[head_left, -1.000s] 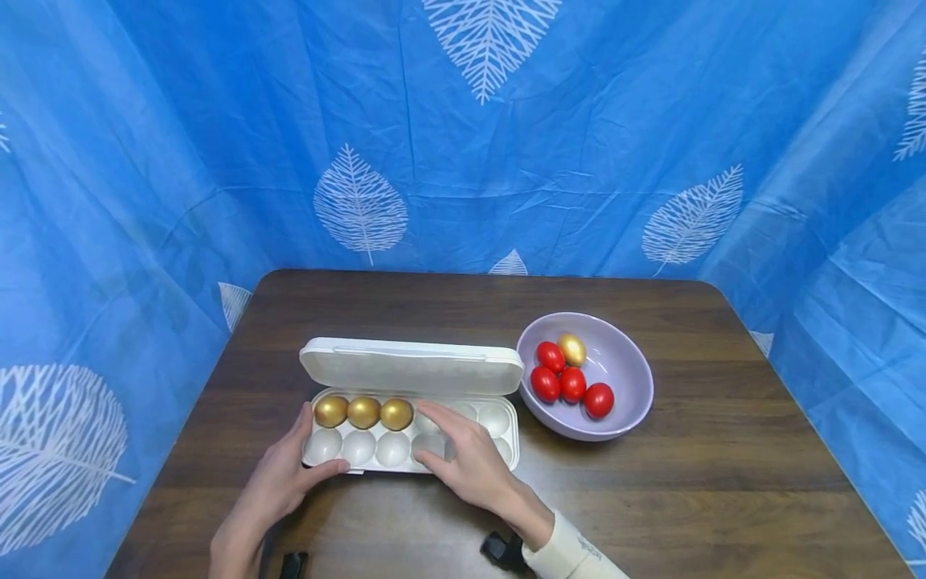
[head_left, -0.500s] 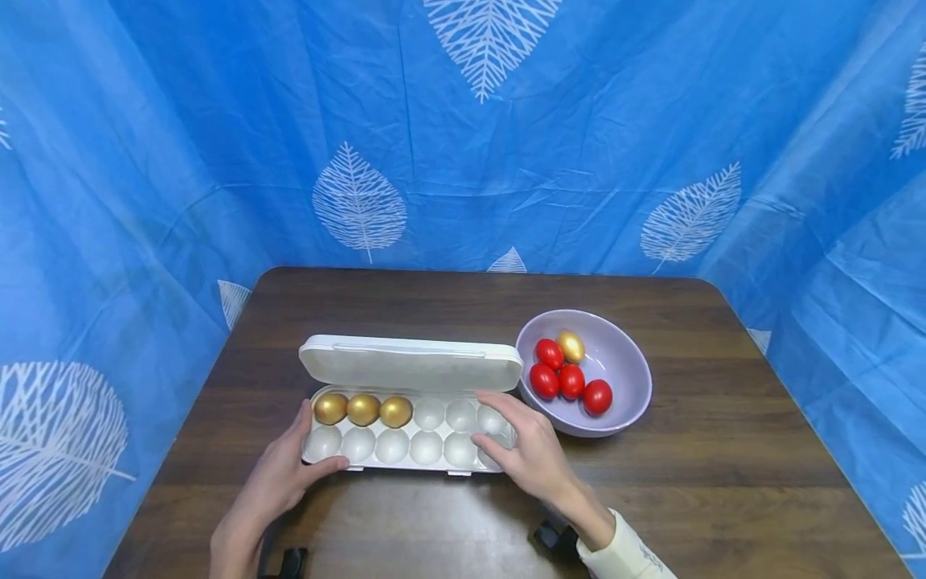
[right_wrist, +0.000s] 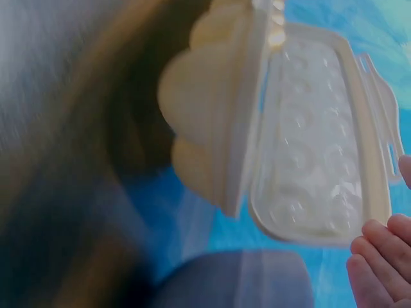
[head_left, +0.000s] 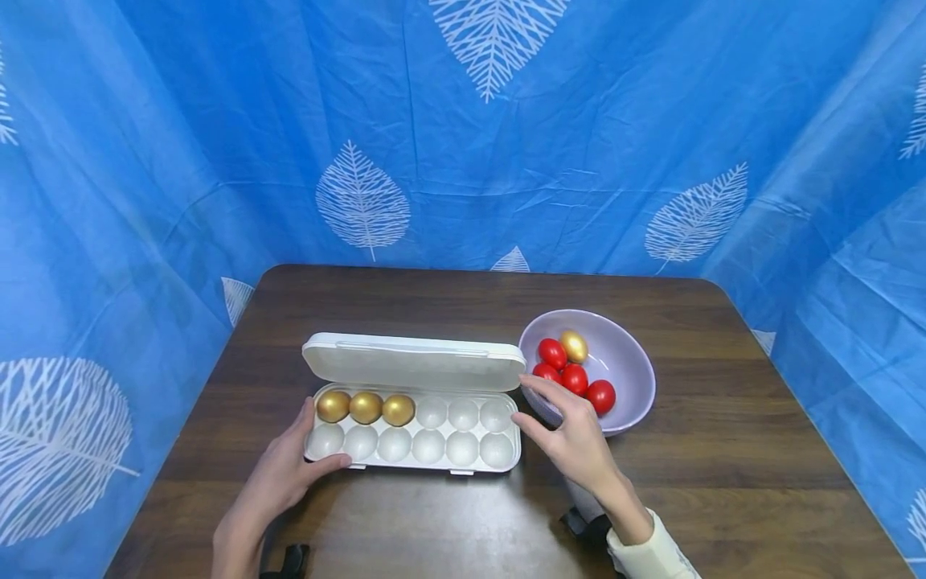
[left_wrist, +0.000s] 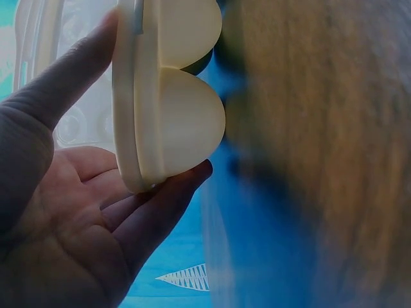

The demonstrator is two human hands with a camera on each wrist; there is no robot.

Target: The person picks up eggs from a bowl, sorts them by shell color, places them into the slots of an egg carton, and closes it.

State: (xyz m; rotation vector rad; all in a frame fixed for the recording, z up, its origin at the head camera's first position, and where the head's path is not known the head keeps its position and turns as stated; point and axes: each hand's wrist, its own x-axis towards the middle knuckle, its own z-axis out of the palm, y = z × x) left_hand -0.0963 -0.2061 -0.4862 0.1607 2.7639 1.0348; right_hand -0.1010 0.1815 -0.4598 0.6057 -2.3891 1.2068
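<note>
A white egg carton (head_left: 434,465) lies on the table with its lid (head_left: 415,366) raised at the back. Three gold eggs (head_left: 366,408) fill the left cups of its back row. My left hand (head_left: 278,474) grips the carton's left end, thumb along the front edge; in the left wrist view, the fingers (left_wrist: 170,205) wrap beneath the end cup. My right hand (head_left: 582,442) hovers between the carton's right end and a lilac bowl (head_left: 624,374), fingers apart and holding nothing. Red eggs (head_left: 600,396) and one gold egg (head_left: 575,346) sit in that bowl, partly hidden by the right hand.
Everything stands on a dark wooden table (head_left: 723,450). A blue curtain (head_left: 463,161) with white leaf prints hangs behind and at both sides. The bowl stands close to the carton's back right corner.
My right hand has moved right, from over the carton's middle cups to the bowl's near left rim. My left hand keeps its grip on the carton's left end.
</note>
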